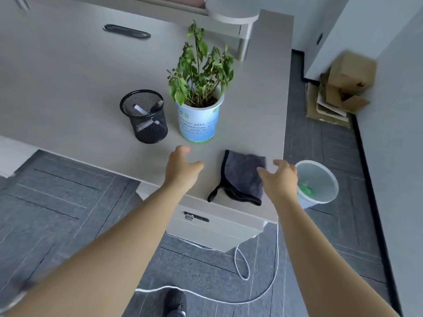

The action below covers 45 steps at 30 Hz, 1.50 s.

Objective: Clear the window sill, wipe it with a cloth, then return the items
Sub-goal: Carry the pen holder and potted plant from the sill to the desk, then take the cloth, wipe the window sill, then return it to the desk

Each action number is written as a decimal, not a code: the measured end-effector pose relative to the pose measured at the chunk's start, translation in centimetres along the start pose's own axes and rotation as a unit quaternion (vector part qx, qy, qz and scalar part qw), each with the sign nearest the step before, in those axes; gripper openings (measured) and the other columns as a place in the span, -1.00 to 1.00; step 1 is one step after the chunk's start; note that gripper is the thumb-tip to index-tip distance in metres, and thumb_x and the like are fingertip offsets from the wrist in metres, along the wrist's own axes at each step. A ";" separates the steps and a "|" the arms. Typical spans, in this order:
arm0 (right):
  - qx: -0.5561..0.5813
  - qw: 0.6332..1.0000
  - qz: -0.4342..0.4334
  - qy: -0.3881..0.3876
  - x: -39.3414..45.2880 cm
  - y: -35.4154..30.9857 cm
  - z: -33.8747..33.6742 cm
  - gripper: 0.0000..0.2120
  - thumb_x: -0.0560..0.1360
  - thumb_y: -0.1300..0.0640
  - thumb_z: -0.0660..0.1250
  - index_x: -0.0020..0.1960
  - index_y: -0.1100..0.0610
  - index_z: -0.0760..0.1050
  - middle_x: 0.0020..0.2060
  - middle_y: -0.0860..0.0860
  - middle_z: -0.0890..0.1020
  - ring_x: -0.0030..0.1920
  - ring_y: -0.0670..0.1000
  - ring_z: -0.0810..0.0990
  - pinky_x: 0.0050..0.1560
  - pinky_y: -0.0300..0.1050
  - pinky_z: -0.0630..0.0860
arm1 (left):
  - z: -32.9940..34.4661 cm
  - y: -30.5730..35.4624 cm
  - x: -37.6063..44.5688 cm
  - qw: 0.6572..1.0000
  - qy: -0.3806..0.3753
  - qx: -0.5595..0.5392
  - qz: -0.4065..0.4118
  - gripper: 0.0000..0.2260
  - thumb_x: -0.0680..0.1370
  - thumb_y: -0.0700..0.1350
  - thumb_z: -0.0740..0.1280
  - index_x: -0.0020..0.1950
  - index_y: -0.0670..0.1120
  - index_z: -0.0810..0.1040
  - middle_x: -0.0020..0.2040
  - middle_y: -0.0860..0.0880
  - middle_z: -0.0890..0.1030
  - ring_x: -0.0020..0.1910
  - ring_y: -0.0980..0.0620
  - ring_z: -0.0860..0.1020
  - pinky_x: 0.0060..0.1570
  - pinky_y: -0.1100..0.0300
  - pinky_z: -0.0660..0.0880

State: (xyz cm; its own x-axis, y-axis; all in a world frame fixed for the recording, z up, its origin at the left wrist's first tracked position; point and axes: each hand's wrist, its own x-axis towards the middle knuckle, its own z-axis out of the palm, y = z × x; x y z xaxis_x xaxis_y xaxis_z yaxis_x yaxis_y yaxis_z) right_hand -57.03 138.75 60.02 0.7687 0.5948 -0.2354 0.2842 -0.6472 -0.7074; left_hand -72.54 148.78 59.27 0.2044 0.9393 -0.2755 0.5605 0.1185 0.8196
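Cloth (243, 177): folded on desk (68, 88), between both hands. Right hand (280, 179): fingers spread, empty, over its right edge. Left hand (182, 169): spread, empty, just left.

plant pot (198, 121) bears a green "花" above small print too blurred to read

Cloth (243, 177) lies before plant (199, 110), right of holder (144, 116).

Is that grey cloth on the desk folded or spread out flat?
Folded. The cloth lies doubled over near the desk corner, with layered black-trimmed edges showing at its near end. Neither hand is holding it.
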 end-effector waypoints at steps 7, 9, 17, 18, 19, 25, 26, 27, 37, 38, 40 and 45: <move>0.032 0.995 0.087 -0.040 1.4 1.5 0.4 -0.93 0.45 0.13 0.31 -0.16 0.12 0.46 -0.21 0.13 0.53 -0.14 0.14 0.47 -0.32 -0.20 0.33 | 4.8 1.0 0.6 0.987 -0.105 -0.094 -0.082 -0.59 0.45 -0.21 0.35 0.28 -0.24 0.39 0.16 -0.20 0.50 0.10 -0.17 0.53 0.19 -0.04 0.49; 0.047 0.992 0.107 -0.039 1.9 1.2 0.9 -0.68 0.44 0.14 0.34 -0.42 0.13 0.28 -0.44 0.06 0.38 -0.36 0.11 0.37 -0.47 -0.17 0.20 | 4.9 1.4 1.3 0.980 -0.131 -0.114 -0.094 -0.69 0.46 -0.21 0.34 0.18 -0.25 0.46 -0.09 -0.13 0.47 -0.13 -0.09 0.48 -0.10 0.09 0.54; 0.111 0.990 0.083 -0.013 2.2 1.1 -0.4 -0.78 0.43 0.26 0.28 0.06 0.27 0.51 -0.17 0.07 0.51 -0.15 0.08 0.44 -0.40 -0.22 0.28 | 6.4 3.4 1.7 0.973 -0.194 -0.088 -0.088 -0.77 0.45 -0.28 0.29 -0.38 -0.10 0.36 -0.26 -0.14 0.44 -0.32 -0.03 0.38 -0.26 0.19 0.33; 0.120 0.990 0.076 -0.005 2.1 1.3 -1.1 -0.79 0.44 0.25 0.28 0.07 0.26 0.49 -0.16 0.06 0.50 -0.14 0.07 0.43 -0.39 -0.22 0.29 | 6.7 4.0 1.2 0.975 -0.194 -0.081 -0.077 -0.79 0.44 -0.27 0.29 -0.37 -0.09 0.39 -0.20 -0.16 0.48 -0.23 -0.05 0.43 -0.17 0.15 0.35; 0.134 0.989 0.069 0.006 1.8 1.7 -1.9 -0.80 0.44 0.25 0.29 0.06 0.26 0.48 -0.17 0.06 0.49 -0.14 0.07 0.43 -0.34 -0.18 0.32 | 7.1 4.6 0.8 0.976 -0.193 -0.078 -0.064 -0.80 0.44 -0.27 0.29 -0.36 -0.07 0.40 -0.17 -0.16 0.51 -0.17 -0.07 0.46 -0.11 0.13 0.36; 0.225 0.970 0.048 0.075 -0.7 6.4 -10.9 -0.72 0.46 0.28 0.25 -0.32 0.03 0.25 -0.35 -0.06 0.40 -0.17 0.07 0.41 -0.15 -0.08 0.43 | 12.8 9.8 -5.3 0.961 -0.256 -0.105 -0.022 -0.79 0.48 -0.32 0.24 -0.32 -0.09 0.38 -0.28 -0.06 0.49 -0.28 -0.01 0.45 -0.26 0.19 0.39; 0.234 0.967 0.044 0.091 -1.7 7.5 -13.0 -0.72 0.47 0.28 0.23 -0.31 0.02 0.24 -0.34 -0.08 0.41 -0.19 0.04 0.41 -0.22 -0.19 0.40 | 14.2 10.7 -7.0 0.958 -0.269 -0.101 -0.013 -0.79 0.48 -0.30 0.25 -0.32 -0.09 0.38 -0.28 -0.06 0.50 -0.29 0.01 0.46 -0.27 0.19 0.41; 0.245 0.963 0.040 0.107 -2.5 8.9 -15.1 -0.72 0.48 0.28 0.22 -0.31 0.01 0.25 -0.33 -0.08 0.42 -0.21 0.01 0.42 -0.28 -0.28 0.37 | 15.7 11.4 -8.7 0.954 -0.284 -0.100 -0.003 -0.80 0.49 -0.30 0.25 -0.31 -0.09 0.38 -0.27 -0.06 0.51 -0.29 0.02 0.47 -0.28 0.20 0.43; 0.343 0.894 0.104 0.270 -13.7 28.0 -35.6 -0.75 0.50 0.27 0.17 -0.28 0.02 0.27 -0.30 -0.06 0.39 -0.22 -0.06 0.37 -0.18 -0.16 0.32 | 32.6 17.2 -33.4 0.887 -0.451 -0.083 0.049 -0.86 0.54 -0.24 0.18 -0.20 -0.06 0.38 -0.16 -0.06 0.49 -0.19 0.02 0.45 -0.21 0.24 0.34; 0.343 0.886 0.113 0.290 -15.3 30.1 -37.9 -0.76 0.50 0.27 0.17 -0.28 0.02 0.27 -0.29 -0.05 0.39 -0.19 -0.03 0.38 -0.14 -0.14 0.33 | 34.4 17.8 -36.3 0.876 -0.471 -0.088 0.051 -0.85 0.54 -0.25 0.18 -0.20 -0.06 0.38 -0.11 -0.08 0.50 -0.13 -0.02 0.47 -0.15 0.22 0.38; 0.338 0.877 0.131 0.316 -17.4 33.2 -40.7 -0.80 0.51 0.27 0.15 -0.23 0.04 0.29 -0.26 -0.03 0.40 -0.10 0.03 0.40 -0.03 -0.07 0.36 | 36.8 18.7 -40.4 0.863 -0.493 -0.092 0.058 -0.87 0.54 -0.25 0.18 -0.16 -0.05 0.40 -0.03 -0.10 0.52 -0.06 -0.06 0.49 -0.05 0.11 0.44; 0.311 0.842 0.185 0.401 -24.7 41.3 -48.3 -0.93 0.51 0.24 0.14 -0.01 0.14 0.29 -0.06 0.12 0.48 -0.05 0.09 0.45 0.02 0.02 0.43 | 43.5 20.5 -51.7 0.817 -0.548 -0.014 0.179 -0.88 0.54 -0.19 0.20 0.07 -0.07 0.37 0.16 -0.13 0.50 0.05 -0.10 0.50 -0.01 0.02 0.46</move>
State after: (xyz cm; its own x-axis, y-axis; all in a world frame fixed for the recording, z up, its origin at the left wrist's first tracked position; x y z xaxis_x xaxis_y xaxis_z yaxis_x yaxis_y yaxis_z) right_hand -36.61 74.35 68.81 0.9491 -0.2665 -0.1679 -0.2235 -0.1942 -0.9552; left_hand -36.67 88.63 68.46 0.9559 0.0638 -0.2868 0.2914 -0.0796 0.9533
